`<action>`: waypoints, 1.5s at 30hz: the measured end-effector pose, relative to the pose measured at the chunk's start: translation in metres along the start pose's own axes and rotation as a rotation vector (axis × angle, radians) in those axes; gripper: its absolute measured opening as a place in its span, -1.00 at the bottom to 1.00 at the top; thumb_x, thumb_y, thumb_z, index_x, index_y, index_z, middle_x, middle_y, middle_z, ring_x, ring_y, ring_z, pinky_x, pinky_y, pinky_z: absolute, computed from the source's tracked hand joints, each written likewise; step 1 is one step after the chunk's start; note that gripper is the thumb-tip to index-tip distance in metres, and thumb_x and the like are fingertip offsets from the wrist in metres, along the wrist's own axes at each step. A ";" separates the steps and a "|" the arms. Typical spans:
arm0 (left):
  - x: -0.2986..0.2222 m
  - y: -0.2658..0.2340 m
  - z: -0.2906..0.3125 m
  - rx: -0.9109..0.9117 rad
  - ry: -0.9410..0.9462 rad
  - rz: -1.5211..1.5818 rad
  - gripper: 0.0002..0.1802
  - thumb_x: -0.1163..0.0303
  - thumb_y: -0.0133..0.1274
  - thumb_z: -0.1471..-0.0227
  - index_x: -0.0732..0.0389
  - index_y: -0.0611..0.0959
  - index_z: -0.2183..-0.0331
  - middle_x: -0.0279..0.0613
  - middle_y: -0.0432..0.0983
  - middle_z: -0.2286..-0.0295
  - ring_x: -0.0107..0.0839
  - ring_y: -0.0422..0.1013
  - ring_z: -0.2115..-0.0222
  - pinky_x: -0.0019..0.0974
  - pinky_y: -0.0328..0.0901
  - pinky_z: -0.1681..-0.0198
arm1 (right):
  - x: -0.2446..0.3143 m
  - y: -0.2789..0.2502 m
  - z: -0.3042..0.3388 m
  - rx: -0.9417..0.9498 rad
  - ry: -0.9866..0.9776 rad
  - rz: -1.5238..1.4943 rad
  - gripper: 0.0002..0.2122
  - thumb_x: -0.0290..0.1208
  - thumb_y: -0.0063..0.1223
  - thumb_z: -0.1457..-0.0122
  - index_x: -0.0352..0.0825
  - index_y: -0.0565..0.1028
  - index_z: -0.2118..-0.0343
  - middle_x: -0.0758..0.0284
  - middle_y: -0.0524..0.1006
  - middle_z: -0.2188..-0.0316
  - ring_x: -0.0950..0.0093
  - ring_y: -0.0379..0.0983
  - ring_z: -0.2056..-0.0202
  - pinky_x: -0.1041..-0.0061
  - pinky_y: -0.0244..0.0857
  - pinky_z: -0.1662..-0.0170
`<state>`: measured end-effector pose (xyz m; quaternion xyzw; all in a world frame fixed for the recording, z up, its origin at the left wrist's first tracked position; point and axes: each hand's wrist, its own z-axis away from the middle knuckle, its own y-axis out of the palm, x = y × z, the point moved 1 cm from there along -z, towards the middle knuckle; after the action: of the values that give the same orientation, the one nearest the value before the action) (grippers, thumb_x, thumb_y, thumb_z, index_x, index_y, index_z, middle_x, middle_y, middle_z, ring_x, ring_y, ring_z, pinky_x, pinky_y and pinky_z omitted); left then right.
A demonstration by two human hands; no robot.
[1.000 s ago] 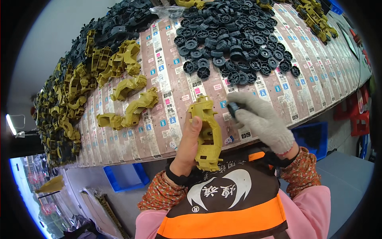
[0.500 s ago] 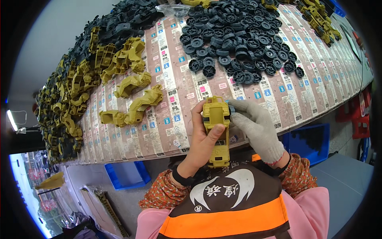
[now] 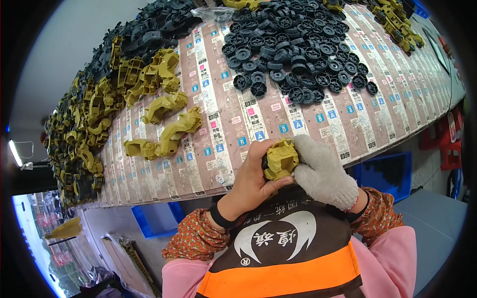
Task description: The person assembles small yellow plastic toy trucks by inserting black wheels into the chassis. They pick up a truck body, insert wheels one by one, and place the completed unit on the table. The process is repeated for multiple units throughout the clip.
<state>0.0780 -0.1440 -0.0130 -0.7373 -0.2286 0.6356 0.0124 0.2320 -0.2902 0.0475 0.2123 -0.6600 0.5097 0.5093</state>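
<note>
My bare left hand [image 3: 248, 186] is closed around a yellow plastic toy truck body [image 3: 281, 160], held in front of my apron near the table's edge. The body is tilted so its hollow cab end shows, and a dark part sits at its left side. My right hand [image 3: 324, 171], in a pale knitted glove, presses its bent fingers against the body's right side. Whether a wheel lies under those fingers is hidden. Beyond my hands spreads a pile of black toy wheels [image 3: 280, 49]. Loose yellow body parts [image 3: 181, 126] lie to the left.
A large heap of yellow and black parts [image 3: 82, 134] covers the table's left side, with black parts [image 3: 149, 35] behind. Yellow assembled toy vehicles [image 3: 397, 27] sit at the far right. Blue bins [image 3: 158, 218] stand below the table edge; red stools [image 3: 449, 156] stand at right.
The truck body has been tipped so its end faces up, and it has moved slightly right. The dark wheel seen at my right fingertips is now hidden as the gloved hand closes against the body.
</note>
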 end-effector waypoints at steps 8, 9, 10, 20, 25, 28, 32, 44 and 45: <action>0.007 0.001 -0.013 -0.268 -0.192 0.266 -0.14 0.06 0.30 -0.23 0.10 0.20 -0.32 -0.15 0.43 -0.07 -0.27 0.46 -0.05 -0.18 0.39 -0.14 | 0.005 -0.023 -0.046 0.023 0.038 0.326 -0.83 -0.44 0.09 -0.14 -0.38 0.55 0.24 -0.01 0.57 0.41 -0.01 0.58 0.29 0.09 0.44 0.23; 0.008 -0.002 -0.016 -0.327 -0.263 0.299 -0.17 0.04 0.27 -0.26 0.07 0.20 -0.33 -0.18 0.44 -0.07 -0.30 0.48 -0.03 -0.18 0.43 -0.11 | -0.007 -0.026 -0.060 -0.116 -0.012 0.429 -0.84 -0.40 0.12 -0.16 -0.36 0.56 0.26 0.00 0.56 0.42 0.02 0.58 0.30 0.09 0.45 0.23; 0.004 -0.005 -0.018 -0.374 -0.327 0.423 -0.20 0.00 0.24 -0.27 0.05 0.22 -0.32 -0.20 0.46 -0.04 -0.34 0.51 0.01 -0.21 0.47 -0.04 | -0.018 -0.032 -0.072 -0.263 -0.062 0.529 -0.84 -0.36 0.15 -0.19 -0.35 0.57 0.27 0.00 0.56 0.44 0.05 0.59 0.31 0.08 0.45 0.23; -0.002 -0.022 -0.014 -0.516 -0.447 0.847 -0.41 -0.14 0.02 -0.38 0.01 0.36 -0.21 -0.29 0.55 0.15 -0.44 0.59 0.22 -0.28 0.59 0.24 | -0.027 -0.033 -0.100 -0.328 -0.270 1.046 -0.84 -0.32 0.30 -0.12 -0.29 0.60 0.35 0.20 0.55 0.31 0.21 0.57 0.22 0.24 0.49 0.16; 0.004 -0.027 -0.010 -0.521 -0.464 0.903 -0.42 -0.18 -0.02 -0.39 0.03 0.33 -0.16 -0.30 0.49 0.16 -0.45 0.56 0.23 -0.28 0.57 0.24 | -0.021 -0.017 -0.076 -0.310 -0.278 0.568 -0.84 -0.45 0.24 -0.18 -0.35 0.48 0.28 0.13 0.53 0.34 0.10 0.55 0.25 0.21 0.45 0.20; 0.006 -0.026 -0.010 -0.555 -0.466 0.942 -0.42 -0.20 -0.04 -0.39 0.03 0.36 -0.14 -0.31 0.48 0.17 -0.47 0.54 0.25 -0.30 0.56 0.25 | 0.002 -0.002 -0.047 -0.048 -0.062 0.134 -0.81 -0.47 0.17 -0.27 -0.40 0.41 0.17 0.02 0.57 0.34 0.01 0.59 0.29 0.15 0.42 0.22; 0.008 -0.024 -0.012 -0.563 -0.420 0.998 -0.42 -0.22 -0.04 -0.38 0.04 0.38 -0.12 -0.32 0.48 0.18 -0.49 0.53 0.25 -0.32 0.55 0.25 | 0.003 0.023 -0.020 0.033 -0.006 -0.116 -0.77 -0.54 0.12 -0.28 -0.40 0.43 0.03 -0.02 0.60 0.31 0.00 0.62 0.28 0.17 0.46 0.22; 0.003 -0.022 -0.013 -0.722 -0.278 0.670 -0.42 -0.22 -0.03 -0.38 0.12 0.46 -0.03 -0.22 0.57 0.23 -0.40 0.59 0.29 -0.30 0.55 0.26 | 0.007 0.036 0.007 -0.003 -0.070 -0.182 -0.66 -0.61 0.14 -0.24 -0.42 0.46 -0.08 -0.03 0.62 0.20 -0.02 0.64 0.21 0.21 0.50 0.16; 0.004 -0.021 -0.014 -0.734 -0.262 0.644 -0.40 -0.23 -0.03 -0.37 0.13 0.48 -0.01 -0.21 0.58 0.25 -0.38 0.60 0.31 -0.30 0.55 0.27 | 0.006 0.036 0.008 -0.011 -0.077 -0.172 -0.66 -0.61 0.14 -0.23 -0.42 0.46 -0.08 -0.03 0.62 0.20 -0.02 0.64 0.22 0.21 0.49 0.17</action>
<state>0.0846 -0.1201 -0.0076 -0.6400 -0.1975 0.5721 -0.4734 0.1970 -0.2817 0.0361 0.2848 -0.6613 0.4520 0.5266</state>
